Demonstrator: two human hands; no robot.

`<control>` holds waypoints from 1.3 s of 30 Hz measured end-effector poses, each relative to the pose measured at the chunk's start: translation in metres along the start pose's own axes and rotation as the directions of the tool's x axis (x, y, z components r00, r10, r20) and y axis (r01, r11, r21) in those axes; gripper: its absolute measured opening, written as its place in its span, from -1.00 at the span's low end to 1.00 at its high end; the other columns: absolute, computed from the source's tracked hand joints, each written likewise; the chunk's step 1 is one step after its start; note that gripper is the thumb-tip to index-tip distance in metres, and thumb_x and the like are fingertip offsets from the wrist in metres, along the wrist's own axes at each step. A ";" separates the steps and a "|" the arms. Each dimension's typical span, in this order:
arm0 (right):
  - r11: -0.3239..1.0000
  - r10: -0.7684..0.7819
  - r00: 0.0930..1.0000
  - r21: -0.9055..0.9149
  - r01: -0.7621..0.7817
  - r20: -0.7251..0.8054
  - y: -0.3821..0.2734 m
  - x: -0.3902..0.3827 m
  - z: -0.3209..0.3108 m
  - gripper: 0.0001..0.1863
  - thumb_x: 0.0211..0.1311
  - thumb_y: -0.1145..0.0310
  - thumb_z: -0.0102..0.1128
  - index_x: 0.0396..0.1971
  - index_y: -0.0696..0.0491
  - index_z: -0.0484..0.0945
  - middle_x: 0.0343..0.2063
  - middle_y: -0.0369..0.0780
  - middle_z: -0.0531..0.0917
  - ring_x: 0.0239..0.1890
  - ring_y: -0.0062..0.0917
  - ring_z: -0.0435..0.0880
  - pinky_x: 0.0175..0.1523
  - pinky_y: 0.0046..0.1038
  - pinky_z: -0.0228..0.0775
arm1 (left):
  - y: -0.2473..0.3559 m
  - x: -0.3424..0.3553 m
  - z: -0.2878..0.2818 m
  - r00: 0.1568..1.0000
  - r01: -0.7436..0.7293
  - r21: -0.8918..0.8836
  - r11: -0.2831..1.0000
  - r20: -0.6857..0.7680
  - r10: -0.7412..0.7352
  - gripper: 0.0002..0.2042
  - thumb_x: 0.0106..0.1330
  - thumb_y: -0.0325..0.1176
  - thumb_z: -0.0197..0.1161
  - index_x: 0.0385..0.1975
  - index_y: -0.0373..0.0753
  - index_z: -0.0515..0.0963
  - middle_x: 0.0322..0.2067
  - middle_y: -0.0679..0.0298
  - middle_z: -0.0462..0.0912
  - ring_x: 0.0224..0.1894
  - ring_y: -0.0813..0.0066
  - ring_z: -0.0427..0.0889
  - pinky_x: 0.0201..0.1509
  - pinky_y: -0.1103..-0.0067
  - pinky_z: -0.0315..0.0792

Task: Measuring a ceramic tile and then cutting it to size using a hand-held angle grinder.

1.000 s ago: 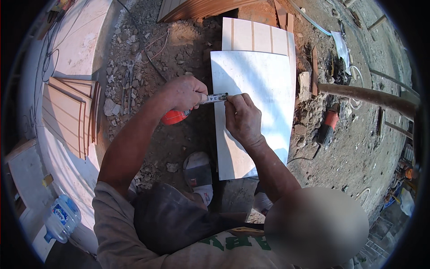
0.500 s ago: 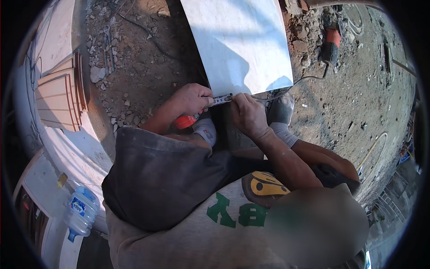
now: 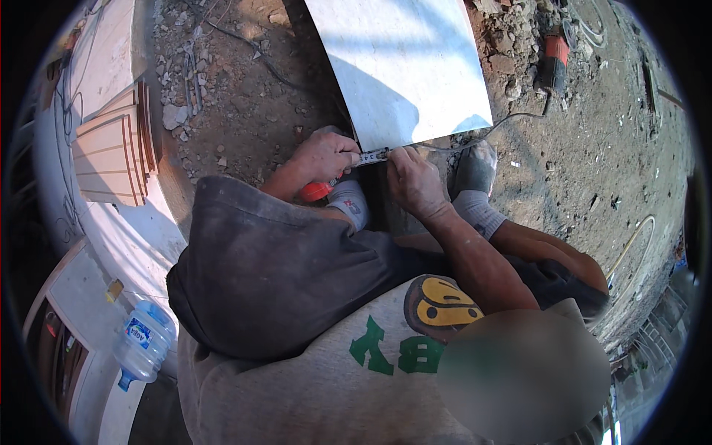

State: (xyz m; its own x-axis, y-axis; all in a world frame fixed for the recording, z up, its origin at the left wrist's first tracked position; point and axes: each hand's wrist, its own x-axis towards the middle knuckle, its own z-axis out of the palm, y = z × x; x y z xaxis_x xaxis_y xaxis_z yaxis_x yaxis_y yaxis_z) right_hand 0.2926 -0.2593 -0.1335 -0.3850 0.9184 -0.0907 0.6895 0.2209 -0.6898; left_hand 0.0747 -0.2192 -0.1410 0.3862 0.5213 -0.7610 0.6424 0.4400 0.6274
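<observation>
My left hand (image 3: 326,159) is closed on an orange-red tape measure (image 3: 316,190), thumb over its pulled-out blade (image 3: 371,157). My right hand (image 3: 415,182) pinches the blade's far end with curled fingers. The short stretch of blade between my hands lies along the near edge of a large white board (image 3: 397,70), at its near-left corner. Whether the blade touches the board I cannot tell. My feet in grey socks (image 3: 475,185) are below and beside my hands, the left one partly hidden.
Cut tan boards (image 3: 107,156) lean on a pale ledge (image 3: 159,226) at the left, above a clear blue water bottle (image 3: 144,341). A red-black power tool (image 3: 553,59) with a cable lies on rubble at the right. Cables and stones lie on the dirt (image 3: 245,96).
From a second ago, the board sits higher in view and my hands have gone from over its surface to its near edge, still holding the tape measure. More of my legs shows.
</observation>
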 end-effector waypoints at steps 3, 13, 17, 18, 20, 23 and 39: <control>1.000 -0.003 1.000 0.017 0.002 0.018 0.001 0.002 -0.004 -0.89 0.13 0.45 0.12 -0.37 0.08 0.39 -0.47 -0.12 0.52 -0.41 -0.14 0.60 -0.36 -0.17 0.48 | -0.003 -0.001 0.003 0.999 -0.021 -0.049 0.999 -0.035 0.019 -0.80 0.28 -0.31 0.16 -0.21 -0.22 0.66 -0.47 0.28 0.67 -0.41 0.55 0.62 -0.28 0.56 0.49; 1.000 0.000 1.000 0.016 -0.001 0.020 0.003 0.004 -0.008 -0.88 0.11 0.45 0.13 -0.37 0.08 0.39 -0.47 -0.12 0.52 -0.41 -0.15 0.60 -0.35 -0.18 0.49 | 0.002 -0.001 0.004 1.000 0.023 -0.095 0.995 -0.019 -0.025 -0.79 0.33 -0.35 0.15 -0.19 -0.32 0.63 -0.46 0.32 0.63 -0.38 0.62 0.56 -0.23 0.61 0.45; 0.999 -0.027 1.000 0.028 0.027 -0.006 0.006 0.002 -0.007 -0.88 0.11 0.45 0.13 -0.38 0.08 0.39 -0.48 -0.13 0.50 -0.42 -0.15 0.59 -0.36 -0.18 0.49 | 0.008 -0.002 0.002 0.999 0.047 -0.067 0.997 -0.018 -0.048 -0.79 0.32 -0.36 0.15 -0.20 -0.34 0.63 -0.45 0.31 0.64 -0.38 0.61 0.58 -0.22 0.60 0.46; 0.999 -0.027 1.000 0.029 0.027 -0.006 0.005 0.002 -0.007 -0.88 0.11 0.45 0.13 -0.38 0.08 0.39 -0.48 -0.13 0.50 -0.42 -0.15 0.59 -0.36 -0.18 0.49 | 0.008 -0.003 0.003 0.998 0.065 -0.071 0.995 -0.011 -0.066 -0.79 0.31 -0.36 0.15 -0.21 -0.34 0.63 -0.45 0.30 0.64 -0.38 0.60 0.58 -0.21 0.60 0.46; 1.000 -0.013 1.000 0.020 0.013 0.005 0.003 0.003 -0.007 -0.88 0.11 0.46 0.13 -0.38 0.07 0.38 -0.49 -0.13 0.50 -0.43 -0.16 0.59 -0.37 -0.17 0.48 | 0.005 -0.001 0.002 0.998 0.060 -0.088 0.994 -0.009 -0.061 -0.78 0.31 -0.36 0.15 -0.21 -0.35 0.63 -0.45 0.30 0.65 -0.37 0.60 0.59 -0.21 0.60 0.47; 0.999 -0.020 1.000 0.034 0.021 -0.005 0.005 0.003 -0.007 -0.88 0.11 0.46 0.13 -0.38 0.08 0.38 -0.49 -0.13 0.50 -0.43 -0.15 0.59 -0.38 -0.18 0.47 | 0.006 0.000 0.001 0.999 0.050 -0.092 0.994 0.001 -0.050 -0.78 0.31 -0.36 0.15 -0.20 -0.35 0.63 -0.44 0.29 0.65 -0.37 0.59 0.60 -0.20 0.60 0.47; 0.999 0.000 1.000 0.052 -0.001 0.019 0.004 0.003 -0.010 -0.92 0.17 0.48 0.13 -0.37 0.11 0.43 -0.47 -0.10 0.54 -0.41 -0.12 0.59 -0.36 -0.19 0.47 | 0.006 -0.001 0.001 0.997 0.071 -0.045 0.996 -0.037 -0.072 -0.78 0.27 -0.31 0.19 -0.17 -0.21 0.67 -0.45 0.27 0.70 -0.40 0.56 0.64 -0.25 0.59 0.49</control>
State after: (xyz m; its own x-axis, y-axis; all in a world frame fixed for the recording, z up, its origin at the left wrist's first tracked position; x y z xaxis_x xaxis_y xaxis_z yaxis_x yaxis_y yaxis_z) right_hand 0.2995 -0.2522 -0.1294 -0.3963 0.9121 -0.1046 0.6572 0.2023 -0.7261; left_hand 0.0787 -0.2175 -0.1362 0.3143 0.5144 -0.7979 0.6376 0.5083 0.5789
